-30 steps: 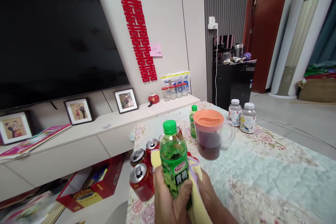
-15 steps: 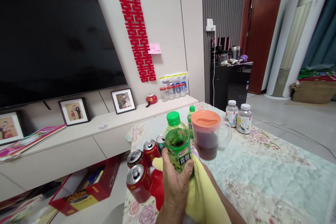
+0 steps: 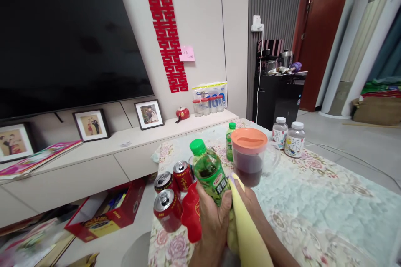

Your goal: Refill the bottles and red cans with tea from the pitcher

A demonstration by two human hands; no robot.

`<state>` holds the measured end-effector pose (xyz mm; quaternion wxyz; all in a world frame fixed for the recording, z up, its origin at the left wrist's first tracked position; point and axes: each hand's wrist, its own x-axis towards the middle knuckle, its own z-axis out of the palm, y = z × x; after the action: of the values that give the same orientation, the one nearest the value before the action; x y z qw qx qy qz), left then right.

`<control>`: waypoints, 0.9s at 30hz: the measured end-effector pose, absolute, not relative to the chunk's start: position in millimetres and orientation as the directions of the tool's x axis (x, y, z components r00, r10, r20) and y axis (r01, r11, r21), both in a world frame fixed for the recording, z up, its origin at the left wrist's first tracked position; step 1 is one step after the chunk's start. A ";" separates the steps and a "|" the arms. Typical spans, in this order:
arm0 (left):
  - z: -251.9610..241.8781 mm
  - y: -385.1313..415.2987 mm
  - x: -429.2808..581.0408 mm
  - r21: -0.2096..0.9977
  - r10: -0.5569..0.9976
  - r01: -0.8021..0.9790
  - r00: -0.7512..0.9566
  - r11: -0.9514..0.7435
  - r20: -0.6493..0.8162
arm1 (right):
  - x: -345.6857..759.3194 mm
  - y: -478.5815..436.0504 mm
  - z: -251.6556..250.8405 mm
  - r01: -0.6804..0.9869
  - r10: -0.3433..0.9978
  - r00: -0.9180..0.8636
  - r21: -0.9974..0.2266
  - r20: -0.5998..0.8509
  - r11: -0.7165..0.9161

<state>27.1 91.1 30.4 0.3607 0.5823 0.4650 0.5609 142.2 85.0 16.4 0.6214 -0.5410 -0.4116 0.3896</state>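
Observation:
My left hand (image 3: 211, 217) is wrapped around a green plastic drink bottle (image 3: 208, 173) with a green cap and some dark liquid inside. The bottle is tilted a little to the left above the table. Against its right side, my right hand (image 3: 249, 200) presses a yellow cloth (image 3: 249, 233); its fingers are partly hidden behind the cloth. Left of the bottle stand red drink cans (image 3: 168, 212), and a red scalloped dish (image 3: 190, 217) lies partly under my left hand. Close behind my right hand is a clear pitcher (image 3: 247, 169) of dark liquid with an orange lid.
A second green bottle (image 3: 229, 150) stands behind the pitcher. Two white-capped jars (image 3: 294, 142) are farther right on the flowered tablecloth (image 3: 313, 200). Beyond the table runs a white cabinet (image 3: 131, 144) with photo frames and glass jars. A red box (image 3: 109, 215) sits on the floor.
The bottle has tilted further left and lowered slightly. My right hand, mostly hidden behind the cloth before, now shows at the bottle's right side. More of the red dish is visible.

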 end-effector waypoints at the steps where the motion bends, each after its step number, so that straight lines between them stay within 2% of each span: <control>1: 27.5 88.1 28.1 0.939 0.945 0.157 -0.071 -0.306 0.320 | 143.2 83.0 18.0 0.020 0.918 0.380 -0.994 0.111 0.112; 4: 15.6 80.6 32.5 0.929 0.940 0.221 -0.101 -0.297 0.325 | 145.8 81.3 18.5 0.169 0.866 0.462 -0.978 0.190 0.124; 7: 6.1 76.5 37.6 0.924 0.939 0.241 -0.099 -0.298 0.329 | 147.9 80.5 16.4 0.223 0.824 0.513 -0.964 0.241 0.144; 9: 4.5 74.6 40.3 0.931 0.947 0.207 -0.057 -0.300 0.317 | 149.1 77.7 16.4 0.229 0.796 0.545 -0.960 0.263 0.160; 13: 8.7 69.6 43.7 0.956 0.950 0.058 0.146 -0.288 0.277 | 151.5 67.9 22.7 0.160 0.693 0.671 -0.964 0.265 0.214; 16: 12.7 64.7 47.8 0.971 0.955 -0.006 0.178 -0.241 0.238 | 154.0 62.4 30.2 0.137 0.614 0.726 -0.941 0.309 0.310; 19: 16.2 59.4 53.9 0.982 0.976 -0.076 0.120 -0.175 0.184 | 155.8 62.3 33.3 0.110 0.696 0.636 -0.932 0.332 0.344; 22: 17.8 55.9 57.3 0.979 0.985 -0.131 0.047 -0.158 0.165 | 154.1 65.4 29.4 0.014 0.833 0.493 -0.959 0.252 0.282; 27: 9.2 60.2 48.1 0.975 0.974 -0.038 -0.060 -0.221 0.219 | 142.4 69.5 25.0 -0.098 0.926 0.327 -0.969 0.186 0.229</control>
<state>48.1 60.2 9.2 0.4383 0.5269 0.4443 0.5770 142.4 69.5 25.0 0.6560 -0.4829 -0.4292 0.3902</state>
